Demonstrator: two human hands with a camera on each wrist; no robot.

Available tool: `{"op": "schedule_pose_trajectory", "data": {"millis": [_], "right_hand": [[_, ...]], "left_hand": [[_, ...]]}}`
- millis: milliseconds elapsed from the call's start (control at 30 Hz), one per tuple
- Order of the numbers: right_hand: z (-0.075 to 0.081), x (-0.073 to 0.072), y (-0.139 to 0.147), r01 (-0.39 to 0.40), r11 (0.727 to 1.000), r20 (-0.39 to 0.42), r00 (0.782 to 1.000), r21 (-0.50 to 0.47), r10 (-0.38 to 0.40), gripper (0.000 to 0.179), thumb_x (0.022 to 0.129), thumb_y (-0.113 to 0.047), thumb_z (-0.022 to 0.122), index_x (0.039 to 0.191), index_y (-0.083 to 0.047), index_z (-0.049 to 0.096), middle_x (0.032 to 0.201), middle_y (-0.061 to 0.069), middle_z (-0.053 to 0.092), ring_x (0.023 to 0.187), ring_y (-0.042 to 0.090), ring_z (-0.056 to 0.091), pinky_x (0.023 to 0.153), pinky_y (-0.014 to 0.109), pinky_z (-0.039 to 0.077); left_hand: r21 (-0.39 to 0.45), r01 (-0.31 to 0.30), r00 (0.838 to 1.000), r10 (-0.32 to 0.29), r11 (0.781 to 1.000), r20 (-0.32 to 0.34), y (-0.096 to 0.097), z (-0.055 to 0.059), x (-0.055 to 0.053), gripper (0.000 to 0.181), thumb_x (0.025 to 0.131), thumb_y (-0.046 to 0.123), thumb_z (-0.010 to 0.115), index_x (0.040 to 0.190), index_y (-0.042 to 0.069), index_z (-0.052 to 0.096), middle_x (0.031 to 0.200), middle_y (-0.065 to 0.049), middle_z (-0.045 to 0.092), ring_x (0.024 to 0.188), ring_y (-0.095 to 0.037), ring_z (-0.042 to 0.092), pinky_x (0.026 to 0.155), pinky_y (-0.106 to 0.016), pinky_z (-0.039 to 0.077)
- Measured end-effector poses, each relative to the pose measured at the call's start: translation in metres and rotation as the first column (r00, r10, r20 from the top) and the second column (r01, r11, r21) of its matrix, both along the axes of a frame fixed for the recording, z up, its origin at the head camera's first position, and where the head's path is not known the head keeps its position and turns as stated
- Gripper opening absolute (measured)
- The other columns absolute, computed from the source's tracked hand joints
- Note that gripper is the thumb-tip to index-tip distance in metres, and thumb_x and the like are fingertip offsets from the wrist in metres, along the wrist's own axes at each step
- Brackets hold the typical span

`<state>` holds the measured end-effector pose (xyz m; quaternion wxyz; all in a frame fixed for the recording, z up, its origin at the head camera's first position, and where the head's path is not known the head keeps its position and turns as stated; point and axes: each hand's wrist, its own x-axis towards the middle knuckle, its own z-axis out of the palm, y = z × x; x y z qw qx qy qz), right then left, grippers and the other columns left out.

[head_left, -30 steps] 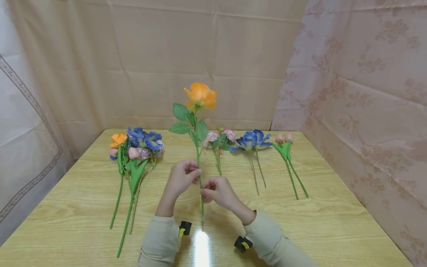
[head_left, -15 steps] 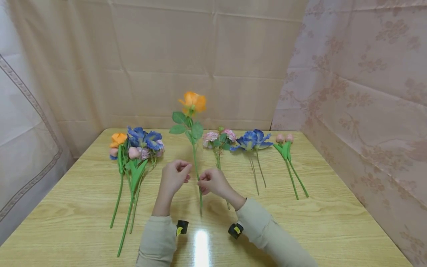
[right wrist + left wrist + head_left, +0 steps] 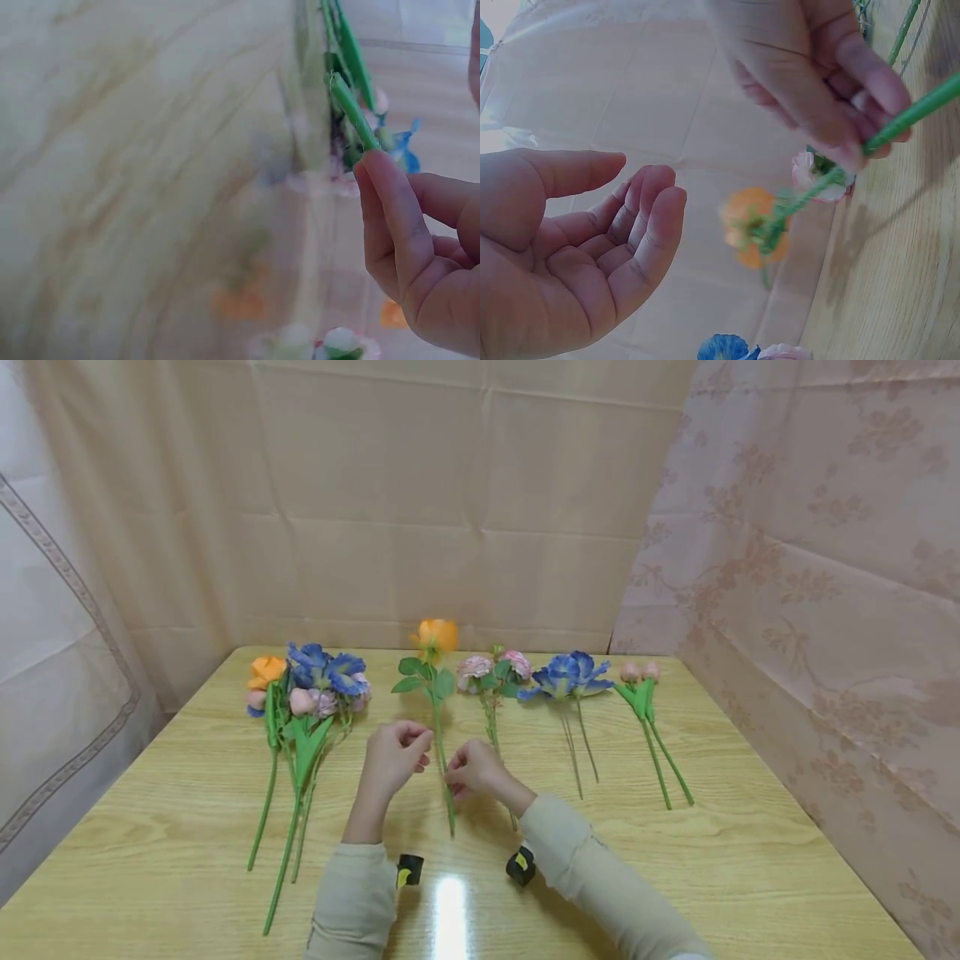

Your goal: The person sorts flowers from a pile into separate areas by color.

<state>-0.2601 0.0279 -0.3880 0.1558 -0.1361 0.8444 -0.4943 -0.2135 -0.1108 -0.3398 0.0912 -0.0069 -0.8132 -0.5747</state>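
An orange artificial rose [image 3: 435, 637] with green leaves stands out above the middle of the table in the head view. My right hand [image 3: 477, 768] pinches the lower part of its green stem [image 3: 352, 109] between thumb and fingers; the cut end juts past the fingertips in the right wrist view. To the left of the stem, my left hand [image 3: 395, 757] holds nothing. Its fingers are loosely bent, with a gap between thumb and fingers in the left wrist view. Pink flowers [image 3: 495, 670] with green stems lie just right of the rose, partly behind my right hand.
On the left of the wooden table [image 3: 187, 810] lies a mixed bunch of orange, blue and pink flowers [image 3: 318, 672]. Blue flowers [image 3: 566, 677] and pink tulips [image 3: 639, 677] lie to the right. A beige curtain [image 3: 375, 502] hangs behind.
The rose has come down toward the table, its bloom lower in view. My left hand has let go of the stem and moved slightly left, while my right hand keeps its pinch.
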Motion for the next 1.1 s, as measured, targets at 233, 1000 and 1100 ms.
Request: {"op": "schedule_pose_trajectory", "data": {"millis": [233, 1000, 1100], "right_hand": [[-0.01, -0.009, 0.002, 0.001, 1.0, 0.07, 0.998, 0.018, -0.002, 0.006, 0.076, 0.011, 0.061, 0.07, 0.011, 0.061, 0.054, 0.014, 0.058, 0.043, 0.018, 0.058, 0.047, 0.029, 0.051], [-0.009, -0.009, -0.001, -0.011, 0.995, 0.154, 0.988, 0.095, -0.003, 0.005, 0.076, 0.009, 0.064, 0.073, 0.012, 0.062, 0.057, 0.016, 0.061, 0.044, 0.019, 0.059, 0.048, 0.028, 0.051], [-0.009, -0.009, -0.002, -0.017, 0.996, 0.161, 0.987, 0.093, 0.002, 0.005, 0.076, 0.009, 0.064, 0.075, 0.013, 0.062, 0.058, 0.015, 0.061, 0.044, 0.019, 0.059, 0.048, 0.029, 0.051]], "left_hand": [[-0.027, 0.026, 1.0, -0.026, 0.999, 0.013, 0.001, -0.002, 0.0, 0.016, 0.086, 0.006, 0.057, 0.089, -0.009, 0.062, 0.067, -0.009, 0.059, 0.053, -0.015, 0.058, 0.051, -0.029, 0.051], [-0.048, 0.037, 0.998, -0.035, 0.998, 0.042, 0.0, -0.009, -0.005, 0.016, 0.086, 0.006, 0.057, 0.09, -0.008, 0.062, 0.072, -0.014, 0.06, 0.053, -0.016, 0.059, 0.051, -0.029, 0.051], [-0.054, 0.037, 0.999, -0.035, 0.998, 0.04, 0.0, -0.009, -0.004, 0.016, 0.086, 0.006, 0.057, 0.09, -0.009, 0.062, 0.069, -0.011, 0.06, 0.053, -0.016, 0.059, 0.051, -0.028, 0.051]]}}
